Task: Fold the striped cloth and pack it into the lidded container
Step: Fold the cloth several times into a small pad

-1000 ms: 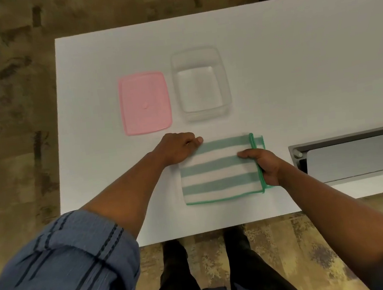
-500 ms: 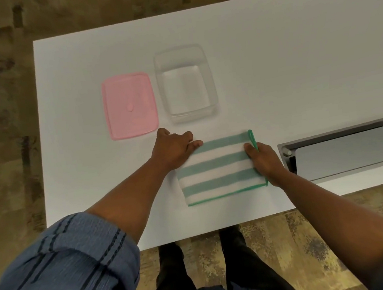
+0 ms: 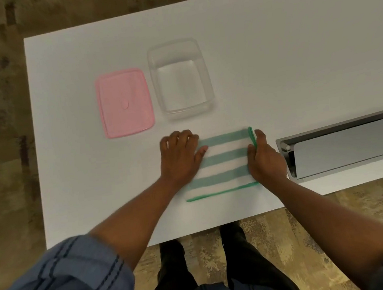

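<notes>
I see the white tabletop (image 3: 269, 40) first, then the folded striped cloth (image 3: 226, 162) at its near edge, around 6 o'clock. The clear container (image 3: 203, 72) sits open at 12 o'clock from the cloth, its pink lid (image 3: 124, 102) just beside it at 9. Left hand (image 3: 179, 160) lies flat on the cloth's left side, fingers spread; right hand (image 3: 265, 160) pinches the green right hem.

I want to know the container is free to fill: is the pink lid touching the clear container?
Apart. The head view shows a strip of white table between the pink lid and the clear container.
</notes>
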